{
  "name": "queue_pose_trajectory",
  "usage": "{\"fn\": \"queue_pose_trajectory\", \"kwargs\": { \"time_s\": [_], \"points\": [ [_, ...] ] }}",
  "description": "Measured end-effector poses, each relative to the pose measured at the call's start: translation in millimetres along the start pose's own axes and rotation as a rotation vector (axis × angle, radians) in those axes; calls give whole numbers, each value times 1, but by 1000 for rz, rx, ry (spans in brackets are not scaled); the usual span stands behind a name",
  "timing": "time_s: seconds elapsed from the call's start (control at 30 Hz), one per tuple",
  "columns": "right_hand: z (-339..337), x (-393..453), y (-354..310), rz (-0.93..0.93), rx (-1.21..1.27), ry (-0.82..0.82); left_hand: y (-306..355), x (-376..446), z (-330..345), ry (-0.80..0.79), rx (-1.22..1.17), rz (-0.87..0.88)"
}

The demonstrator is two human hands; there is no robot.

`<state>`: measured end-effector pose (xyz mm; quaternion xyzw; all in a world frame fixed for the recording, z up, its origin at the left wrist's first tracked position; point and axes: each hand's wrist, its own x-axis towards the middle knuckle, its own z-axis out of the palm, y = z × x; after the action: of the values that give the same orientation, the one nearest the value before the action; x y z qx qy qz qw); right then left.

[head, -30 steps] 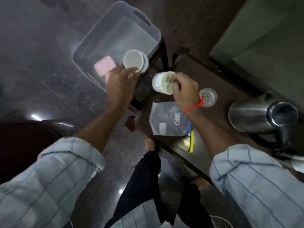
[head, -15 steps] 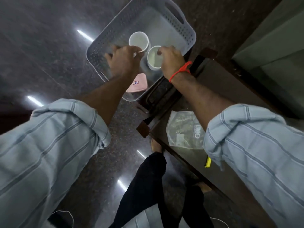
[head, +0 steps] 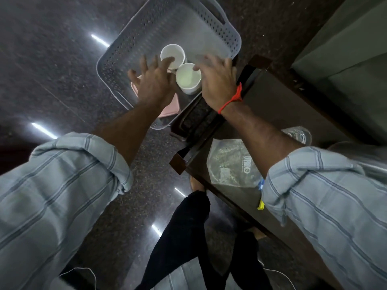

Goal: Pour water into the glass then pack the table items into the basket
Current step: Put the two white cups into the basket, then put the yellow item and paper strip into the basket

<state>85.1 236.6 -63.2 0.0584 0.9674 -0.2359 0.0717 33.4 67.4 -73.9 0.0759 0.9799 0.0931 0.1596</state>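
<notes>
A grey perforated basket rests on a dark stool at the upper middle. Two white cups stand inside it side by side: the far cup and the near cup. A pink box lies in the basket's near corner, partly under my left arm. My left hand hovers over the basket with fingers spread, holding nothing. To the right of the near cup, my right hand is open too, a red thread on its wrist. On the dark table, a glass shows behind my right forearm.
A clear plastic pouch lies on the table near its front edge. A blue and yellow item peeks from under my right sleeve. A dark keyboard-like object sits between basket and table. My legs and feet stand on the polished floor below.
Both hands have let go of the two white cups, which now stand in the basket, and the fingers have spread and lifted slightly away from them.
</notes>
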Motion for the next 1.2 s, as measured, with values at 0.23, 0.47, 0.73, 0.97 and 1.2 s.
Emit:
{"fn": "queue_pose_trajectory", "kwargs": {
  "time_s": [0.23, 0.47, 0.73, 0.97, 1.2],
  "points": [
    [-2, -120, 94, 78, 243, 343, 42, -89, 23, 374, -239, 357],
    [52, -296, 192, 595, 151, 254, 109, -202, 125, -239, -88, 295],
    [86, -391, 212, 1047, -8, -7, 156, -284, 197, -340, -125, 283],
    [87, -386, 263, 879, -138, -84, 202, -316, 259, -587, 66, 30],
    [79, -393, 261, 798, 320, 23, 195, -316, 239, -641, -11, 63]
  ]
}}
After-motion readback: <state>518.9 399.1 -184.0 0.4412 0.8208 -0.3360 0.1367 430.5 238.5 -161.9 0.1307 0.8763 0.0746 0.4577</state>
